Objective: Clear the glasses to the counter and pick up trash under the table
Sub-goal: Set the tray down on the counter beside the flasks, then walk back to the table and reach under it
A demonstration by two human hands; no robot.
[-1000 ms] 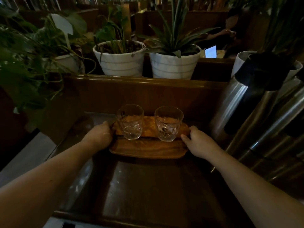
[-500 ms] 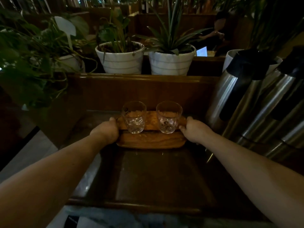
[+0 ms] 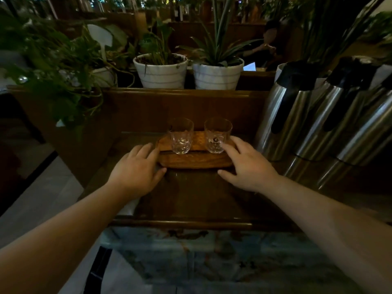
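- Your left hand (image 3: 135, 168) lies open, fingers spread, just touching the left end of the wooden tray (image 3: 195, 160) — it grips nothing.
- Your right hand (image 3: 248, 166) is open too, fingertips at the tray's right end beside the right glass (image 3: 217, 134).
- Both glasses — the left glass (image 3: 180, 135) included — stand upright on the tray, on the dark counter (image 3: 191, 200).
- Steel flasks (image 3: 307, 111) stand to the right.

Two clear glasses upright, side by side, apart, on far half of wooden tray (image 3: 191, 161) on dark counter (image 3: 191, 200). Left glass (image 3: 181, 135): cut pattern, looks empty. Right glass (image 3: 217, 134): smooth wall, dark emblem low on front, looks empty.
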